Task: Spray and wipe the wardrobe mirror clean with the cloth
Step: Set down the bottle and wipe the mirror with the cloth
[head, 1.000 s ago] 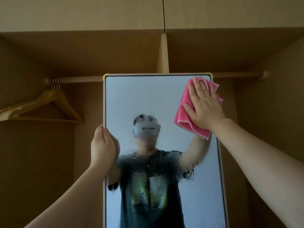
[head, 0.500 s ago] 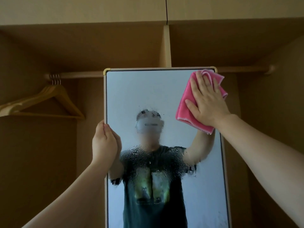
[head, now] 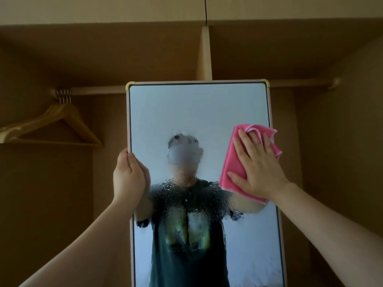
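Pressing flat on the pink cloth (head: 230,162), the right hand (head: 257,168) spreads straight fingers over it at the right edge of the mirror (head: 196,117), centre-right of frame. The mirror stands upright mid-frame, long axis vertical, glass facing the camera, droplets across its middle. The left hand (head: 128,175) curls round its left edge. Wooden hangers (head: 62,123) hang upper left.

Materials/finish, wardrobe shot
Mirror (head: 199,112) glass glossy, droplets mid-pane; frame (head: 127,121) pale matt, corner caps (head: 264,81) gold metallic. Cloth (head: 230,162) pink, soft fuzzy pile. Hangers (head: 83,128) smooth wood w/ metal hooks (head: 63,96). Panels (head: 51,204) matt wood-look.
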A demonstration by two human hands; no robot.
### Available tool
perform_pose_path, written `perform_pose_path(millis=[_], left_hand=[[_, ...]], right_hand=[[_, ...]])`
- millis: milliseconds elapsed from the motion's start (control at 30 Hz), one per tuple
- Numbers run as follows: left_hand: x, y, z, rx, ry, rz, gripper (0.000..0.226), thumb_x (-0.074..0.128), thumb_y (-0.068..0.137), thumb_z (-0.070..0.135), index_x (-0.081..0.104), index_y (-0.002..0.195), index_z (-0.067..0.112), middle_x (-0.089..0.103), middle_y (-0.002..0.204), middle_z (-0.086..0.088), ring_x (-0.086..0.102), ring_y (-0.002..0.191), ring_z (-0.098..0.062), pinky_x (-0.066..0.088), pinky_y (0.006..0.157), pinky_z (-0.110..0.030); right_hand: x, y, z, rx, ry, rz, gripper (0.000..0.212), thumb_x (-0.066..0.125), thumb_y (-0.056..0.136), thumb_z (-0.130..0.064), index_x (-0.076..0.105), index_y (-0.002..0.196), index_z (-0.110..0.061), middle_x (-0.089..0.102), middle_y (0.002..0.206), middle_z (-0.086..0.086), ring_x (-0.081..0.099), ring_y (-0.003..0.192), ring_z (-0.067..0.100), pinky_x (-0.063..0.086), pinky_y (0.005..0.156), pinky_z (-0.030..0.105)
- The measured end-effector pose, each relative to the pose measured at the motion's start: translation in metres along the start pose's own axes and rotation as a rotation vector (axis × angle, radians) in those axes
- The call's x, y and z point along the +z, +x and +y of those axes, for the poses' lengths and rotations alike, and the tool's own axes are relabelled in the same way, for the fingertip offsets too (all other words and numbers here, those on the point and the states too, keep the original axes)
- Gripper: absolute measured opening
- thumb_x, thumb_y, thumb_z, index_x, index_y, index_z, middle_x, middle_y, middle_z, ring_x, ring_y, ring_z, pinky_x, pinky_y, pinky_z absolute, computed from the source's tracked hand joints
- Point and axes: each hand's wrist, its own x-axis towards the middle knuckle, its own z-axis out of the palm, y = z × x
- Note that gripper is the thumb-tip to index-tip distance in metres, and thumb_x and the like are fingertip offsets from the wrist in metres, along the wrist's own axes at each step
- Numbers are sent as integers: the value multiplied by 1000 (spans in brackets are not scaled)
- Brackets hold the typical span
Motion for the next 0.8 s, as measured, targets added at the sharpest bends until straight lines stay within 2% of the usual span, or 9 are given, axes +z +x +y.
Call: perform_pose_path(millis=[67,167,333,567,800], left_hand=[[0,0,0,6,13,4,40,27,105,23,43,138,7,53,106,4,47,102,-12,30,87,-23],[0,-2,3,6,20,7,37,27,105,21,45,135,7,47,94,11,42,94,-7,29,83,-21],[0,-4,5,4,32,11,38,26,105,21,44,136,7,45,103,5,40,97,-7,29,85,-23],[1,-3,3,1,35,16,38,26,105,21,44,135,8,47,95,11,41,95,-8,30,84,-25],[2,-2,1,-3,28,26,38,27,105,22,45,135,8,46,103,4,41,97,-10,30,85,-26]], right_hand=[[4,-8,-3,-4,1,2,87,25,90,-65,11,153,-7,2,161,13,4,148,35,5,117,58],[7,-16,-14,53,29,10,85,27,90,-61,9,153,-7,-1,161,13,-2,148,34,7,116,59],[11,-18,-25,122,64,32,86,25,90,-62,11,153,-5,1,161,14,-3,148,34,2,118,55],[11,-10,-22,97,56,64,83,21,94,-62,11,152,-4,0,161,16,-4,148,34,0,119,52],[0,14,-13,47,48,69,80,23,94,-58,7,153,-5,-2,161,14,-3,148,34,5,119,54]])
